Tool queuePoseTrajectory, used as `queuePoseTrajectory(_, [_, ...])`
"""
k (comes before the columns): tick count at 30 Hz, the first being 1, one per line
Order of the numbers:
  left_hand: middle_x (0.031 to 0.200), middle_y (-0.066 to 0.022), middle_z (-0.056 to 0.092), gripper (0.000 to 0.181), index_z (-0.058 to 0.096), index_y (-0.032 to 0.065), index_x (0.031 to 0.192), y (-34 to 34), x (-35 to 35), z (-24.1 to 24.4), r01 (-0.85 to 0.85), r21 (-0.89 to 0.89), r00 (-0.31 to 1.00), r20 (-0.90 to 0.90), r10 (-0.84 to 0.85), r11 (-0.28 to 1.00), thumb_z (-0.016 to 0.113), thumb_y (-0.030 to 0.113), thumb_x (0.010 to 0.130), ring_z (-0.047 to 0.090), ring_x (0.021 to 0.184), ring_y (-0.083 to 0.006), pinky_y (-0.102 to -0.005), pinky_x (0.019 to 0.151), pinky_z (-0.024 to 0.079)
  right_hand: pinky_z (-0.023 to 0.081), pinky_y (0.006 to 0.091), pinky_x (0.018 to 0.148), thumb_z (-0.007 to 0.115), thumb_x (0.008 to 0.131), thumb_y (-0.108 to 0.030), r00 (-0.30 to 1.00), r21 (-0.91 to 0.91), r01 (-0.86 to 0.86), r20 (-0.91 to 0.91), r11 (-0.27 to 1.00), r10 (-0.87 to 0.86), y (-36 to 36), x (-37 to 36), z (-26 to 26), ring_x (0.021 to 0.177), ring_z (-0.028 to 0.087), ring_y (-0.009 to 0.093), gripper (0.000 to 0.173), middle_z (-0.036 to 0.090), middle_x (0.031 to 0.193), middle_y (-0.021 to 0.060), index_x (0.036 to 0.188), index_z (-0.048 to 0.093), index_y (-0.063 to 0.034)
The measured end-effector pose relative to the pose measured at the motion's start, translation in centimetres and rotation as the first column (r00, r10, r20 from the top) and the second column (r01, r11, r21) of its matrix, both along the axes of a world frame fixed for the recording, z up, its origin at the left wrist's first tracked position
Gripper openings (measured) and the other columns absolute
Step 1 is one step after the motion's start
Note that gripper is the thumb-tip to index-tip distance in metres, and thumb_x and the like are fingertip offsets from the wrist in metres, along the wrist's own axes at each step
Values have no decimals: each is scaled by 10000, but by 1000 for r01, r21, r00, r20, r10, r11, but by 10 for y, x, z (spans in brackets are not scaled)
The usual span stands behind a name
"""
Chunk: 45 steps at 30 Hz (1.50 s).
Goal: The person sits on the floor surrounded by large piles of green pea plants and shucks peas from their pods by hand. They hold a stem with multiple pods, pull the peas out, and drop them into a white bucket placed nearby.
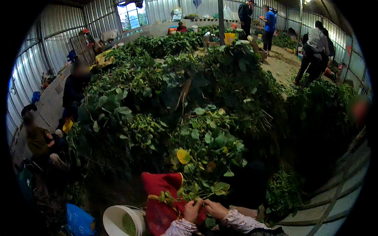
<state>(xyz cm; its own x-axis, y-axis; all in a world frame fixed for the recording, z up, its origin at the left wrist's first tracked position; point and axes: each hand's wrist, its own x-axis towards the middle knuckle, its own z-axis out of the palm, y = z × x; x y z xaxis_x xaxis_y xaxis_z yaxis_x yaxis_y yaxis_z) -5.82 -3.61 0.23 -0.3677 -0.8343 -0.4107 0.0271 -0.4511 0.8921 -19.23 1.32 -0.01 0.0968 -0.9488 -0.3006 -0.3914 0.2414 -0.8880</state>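
My left hand (pixel 193 210) and my right hand (pixel 217 209) are close together, both gripping a leafy green bean-like stalk (pixel 169 197). Its stem runs between my fingers, and leaves spread to either side. Beneath the stalk, a red cloth with yellow edging (pixel 161 214) covers the area at my lap. A white plastic bucket (pixel 107 216) leans open at the left of the cloth, with small green pieces (pixel 128 224) inside; they look like pods. Just beyond my hands rises a heap of cut leafy plants (pixel 206 138), with one yellow leaf (pixel 183 156) on it.
A blue printed sack (pixel 79 219) stands left of the bucket. Two people (pixel 38 138) (pixel 75 88) sit along the left side of the heap. Several others stand at the back right, near a metal post (pixel 221 20) and a yellow container (pixel 229 38). Corrugated metal walls (pixel 56 38) enclose the space.
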Motion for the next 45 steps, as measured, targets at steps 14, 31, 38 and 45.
queuePoseTrajectory(14, [797, -85, 569, 283, 531, 39, 982, -40, 16, -140, 64, -565, 987, 159, 33, 822, 535, 280, 834, 541, 738, -190, -304, 676, 447, 423, 395, 607, 403, 890, -201, 999, 58, 13, -45, 998, -11, -47, 22, 4, 708, 540, 300, 298, 565, 887, 152, 1136, 455, -42])
queuePoseTrajectory(31, [773, -70, 558, 211, 543, 55, 872, -91, -1, -84, 126, -574, 958, 283, 52, 809, 530, 248, 788, 535, 729, -214, -335, 649, 433, 416, 438, 570, 493, 826, -216, 981, -345, 18, -176, 939, -84, -54, 10, 20, 709, 517, 368, 300, 534, 805, 182, 1087, 471, -67])
queuePoseTrajectory(38, [762, -64, 553, 183, 547, 61, 826, -78, -1, -75, 159, -628, 935, 344, 89, 761, 529, 234, 769, 532, 726, -224, -348, 638, 427, 450, 442, 626, 490, 823, -307, 933, -271, -125, -358, 954, 20, -44, 2, 44, 851, 524, 338, 370, 521, 991, 206, 1081, 494, -43])
queuePoseTrajectory(45, [752, -58, 548, 158, 552, 68, 781, -57, -3, -65, 249, -715, 896, 426, 125, 653, 527, 220, 750, 529, 722, -233, -361, 626, 421, 380, 305, 533, 455, 830, -228, 927, 47, 295, 230, 954, -297, -40, -11, 37, 544, 451, 178, 221, 485, 605, 93, 773, 505, -20])
